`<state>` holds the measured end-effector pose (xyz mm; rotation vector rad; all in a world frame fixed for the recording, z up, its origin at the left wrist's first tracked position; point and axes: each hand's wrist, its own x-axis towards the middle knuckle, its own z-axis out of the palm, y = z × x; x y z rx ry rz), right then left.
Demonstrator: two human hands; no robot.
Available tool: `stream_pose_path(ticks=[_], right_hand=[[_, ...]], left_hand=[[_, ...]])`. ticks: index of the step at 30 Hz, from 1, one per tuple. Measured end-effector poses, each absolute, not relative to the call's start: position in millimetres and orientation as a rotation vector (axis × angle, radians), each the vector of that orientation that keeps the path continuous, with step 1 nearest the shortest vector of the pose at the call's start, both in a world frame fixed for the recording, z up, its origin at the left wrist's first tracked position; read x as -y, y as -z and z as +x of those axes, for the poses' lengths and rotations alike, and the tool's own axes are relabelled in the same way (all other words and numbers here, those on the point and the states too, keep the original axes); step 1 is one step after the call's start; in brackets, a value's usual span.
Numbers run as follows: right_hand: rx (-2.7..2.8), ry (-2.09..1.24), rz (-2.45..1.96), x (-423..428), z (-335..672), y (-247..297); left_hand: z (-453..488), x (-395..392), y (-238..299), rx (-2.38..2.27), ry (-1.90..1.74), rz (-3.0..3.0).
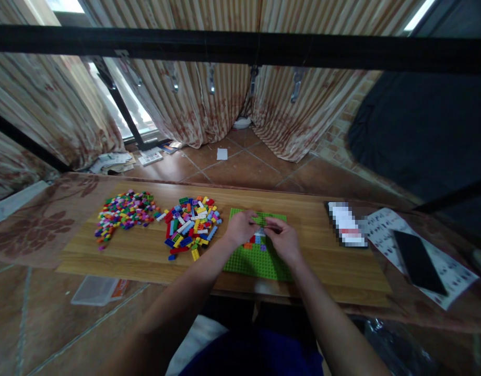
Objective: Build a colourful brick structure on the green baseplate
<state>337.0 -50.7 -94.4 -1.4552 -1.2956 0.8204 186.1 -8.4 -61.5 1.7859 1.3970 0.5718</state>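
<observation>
A green studded baseplate lies on the wooden board in front of me. Near its middle sits a small group of toy bricks in red, white, blue, orange and purple. My left hand is over the plate's left half, its fingers bent in toward these bricks. From the other side my right hand reaches in, thumb and fingers drawn together at the bricks' far edge. The fingertips of both hands nearly meet there. Whatever is between them is too small and covered to make out.
Left of the plate lies a pile of larger bricks, and farther left a heap of tiny bricks. To the right are a lit phone, a printed sheet and a dark tablet-like device. A black bar crosses the view beyond.
</observation>
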Motion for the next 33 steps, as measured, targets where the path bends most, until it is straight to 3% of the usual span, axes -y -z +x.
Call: stream_pose_path(ticks=[12,21,27,33], right_hand=[[1.393,-0.751,-1.463,57.0,336.4,90.8],[1.572,-0.244,-1.617,121.8,336.9,90.0],[1.803,-0.093,-1.773,150.2,332.7,111.3],[1.887,-0.005,-1.799,134.6,343.0,110.3]], left_hand=[[186.2,14.4,61.6,-1.382,-0.656,1.795],[141.9,64.0,61.3,-1.454,-1.114,1.709],[135.0,118.7,83.3,-1.47,-1.037,1.924],[144.3,114.8,89.1,-1.43,-1.006,1.985]])
